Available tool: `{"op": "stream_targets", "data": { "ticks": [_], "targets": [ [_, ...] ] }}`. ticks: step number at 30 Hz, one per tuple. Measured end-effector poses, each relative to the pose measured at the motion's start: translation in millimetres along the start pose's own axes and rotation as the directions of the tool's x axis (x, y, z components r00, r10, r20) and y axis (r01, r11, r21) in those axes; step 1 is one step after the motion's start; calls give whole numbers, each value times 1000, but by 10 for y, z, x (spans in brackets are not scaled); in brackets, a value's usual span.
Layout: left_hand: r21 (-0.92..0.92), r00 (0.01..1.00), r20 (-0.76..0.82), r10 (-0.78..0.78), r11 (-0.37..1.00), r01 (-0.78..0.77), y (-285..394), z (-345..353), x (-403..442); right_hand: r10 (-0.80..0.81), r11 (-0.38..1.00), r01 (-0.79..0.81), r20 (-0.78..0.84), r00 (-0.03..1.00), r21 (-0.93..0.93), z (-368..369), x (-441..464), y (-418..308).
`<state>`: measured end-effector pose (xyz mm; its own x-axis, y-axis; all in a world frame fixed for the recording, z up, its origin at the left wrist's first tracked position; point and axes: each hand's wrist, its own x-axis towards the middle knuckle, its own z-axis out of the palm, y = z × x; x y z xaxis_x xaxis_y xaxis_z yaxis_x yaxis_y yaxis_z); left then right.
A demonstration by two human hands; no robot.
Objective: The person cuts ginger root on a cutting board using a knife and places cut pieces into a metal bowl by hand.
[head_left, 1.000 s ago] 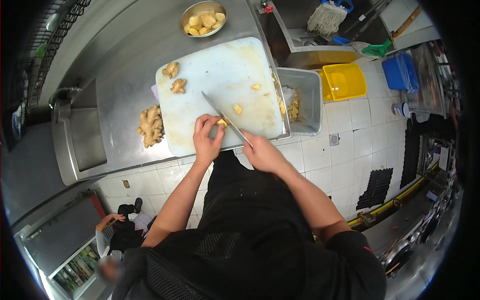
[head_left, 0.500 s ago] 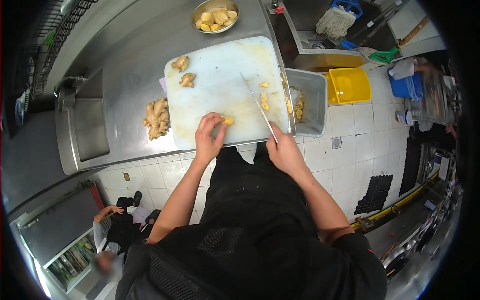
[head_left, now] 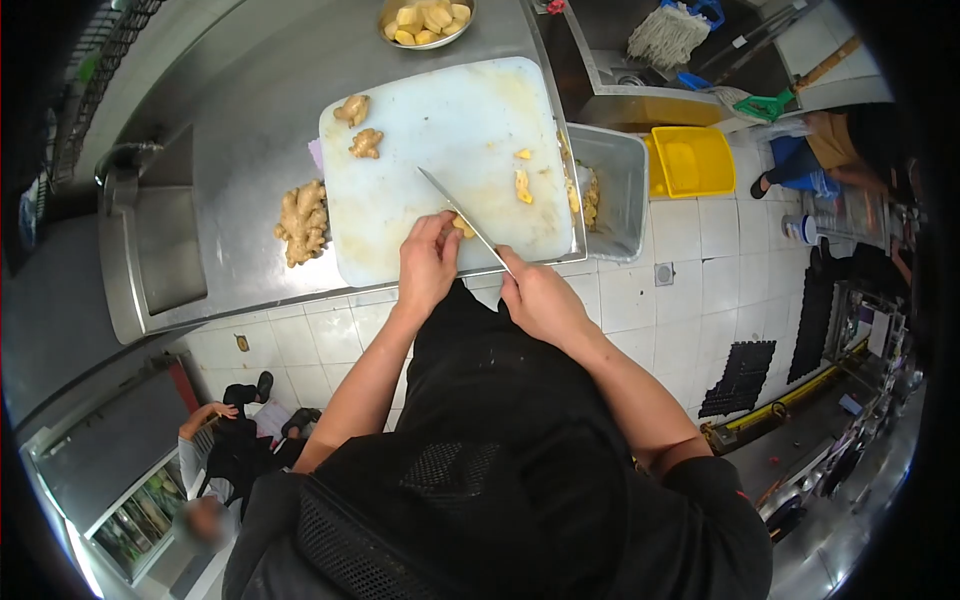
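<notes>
Toward the near edge of the cutting board, close to the bench's front edge, the left hand holds a small ginger piece down, fingers and thumb gathered on its left side. The right hand is clamped round the handle of the knife, whose blade slants toward the board's far left and meets the ginger piece beside the left fingertips; how deep it has gone in cannot be told. Half a second ago the blade was well apart from this piece, over by the board's right side.

Two pale cut pieces now lie near the board's right edge; a second ago the larger sat nearer the middle. Two unpeeled knobs by the far left corner have stayed put, as has the big ginger root on the bench, just beside the board's left edge. The bowl of peeled pieces stands beyond the board's far edge. Past the yellow tub, a person has come more fully into view.
</notes>
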<state>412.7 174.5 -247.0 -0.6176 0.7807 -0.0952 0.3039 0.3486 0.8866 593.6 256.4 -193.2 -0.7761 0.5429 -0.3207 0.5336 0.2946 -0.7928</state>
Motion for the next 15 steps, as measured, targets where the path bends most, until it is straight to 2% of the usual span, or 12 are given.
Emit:
{"op": "stream_targets", "data": {
  "ticks": [2,3,5,6,8,15],
  "targets": [
    [153,993,68,92,983,-102,84,-55,27,-45,989,40,-31,999,-139,-12,-50,2],
    [150,994,69,87,984,-96,5,-46,32,-40,989,36,-26,999,-140,-34,-89,-38],
    [212,945,-22,327,925,-315,-189,-14,32,-29,959,34,23,999,-282,-123,-193,-176],
    [208,946,-20,324,927,-313,-203,-25,24,-24,959,30,24,999,-283,-149,-246,-245],
    [255,936,-4,352,905,-339,-230,-27,7,84,890,-18,124,989,-455,-165,-341,-362],
    [234,940,-30,339,917,-323,-281,-3,-7,93,830,-9,122,988,-558,-161,-377,-454]
  ]
}}
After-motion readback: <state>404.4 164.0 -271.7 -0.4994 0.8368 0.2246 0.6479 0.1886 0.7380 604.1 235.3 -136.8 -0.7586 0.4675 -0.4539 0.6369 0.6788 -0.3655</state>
